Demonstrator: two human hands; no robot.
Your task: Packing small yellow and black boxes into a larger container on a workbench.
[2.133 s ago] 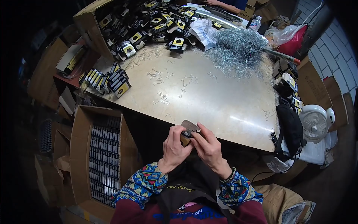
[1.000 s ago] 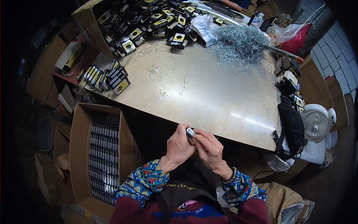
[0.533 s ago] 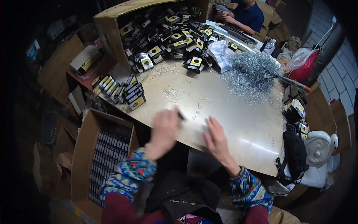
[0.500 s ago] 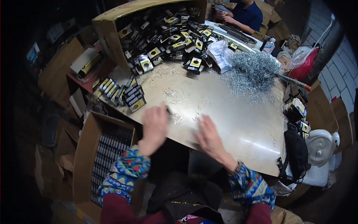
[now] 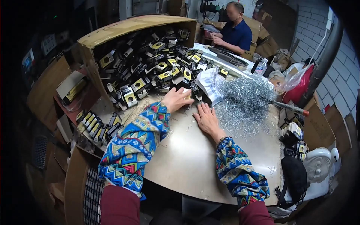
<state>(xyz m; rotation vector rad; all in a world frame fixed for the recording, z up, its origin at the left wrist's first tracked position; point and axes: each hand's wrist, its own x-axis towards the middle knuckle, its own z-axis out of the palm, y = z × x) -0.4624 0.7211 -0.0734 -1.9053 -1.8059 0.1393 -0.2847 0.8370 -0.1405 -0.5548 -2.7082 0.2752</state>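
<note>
My left hand is closed over a small black-and-yellow cardboard box at the front edge of a big heap of like boxes. Its fingers hide most of that box. My right hand lies open on the metal-topped table, fingers stretched forward, with nothing seen in it. Beyond its fingertips rests a crumpled white bag. To the right of it spreads a large pile of thin, silvery wire-like metal pieces.
A big open carton lies behind the box heap. Several small boxes stand at the table's left edge, above a carton of packed rows. At right are a black pouch and white fan. A person sits across.
Both hands have moved forward from the table's near edge. My left hand has closed on the small box, and my right has come to rest on the tabletop. The view has tilted up.
</note>
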